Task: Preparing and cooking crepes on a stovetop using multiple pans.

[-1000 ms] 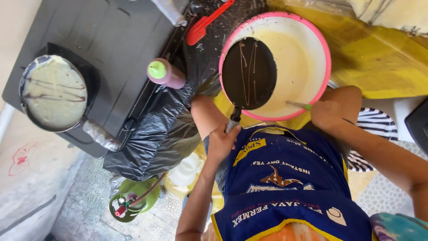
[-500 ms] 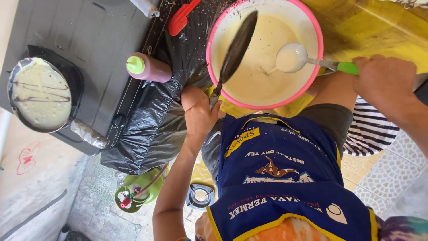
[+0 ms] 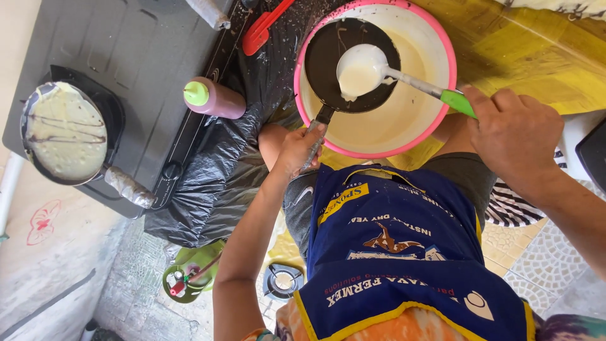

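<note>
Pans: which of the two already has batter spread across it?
The pan on the stove; pale batter covers it. The pan over the pink bowl, held by the left hand, is still dark.

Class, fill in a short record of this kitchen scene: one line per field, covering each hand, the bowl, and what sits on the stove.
left hand: grips the handle of a small black pan, held over the bowl
right hand: holds a green-handled ladle of pale batter above that pan
bowl: pink rim, holds pale batter
stove: dark, flat; a second pan on it holds a pale crepe with dark streaks
bottle: pink, green cap, lying by the stove edge
spatula: red, near the bowl
</note>
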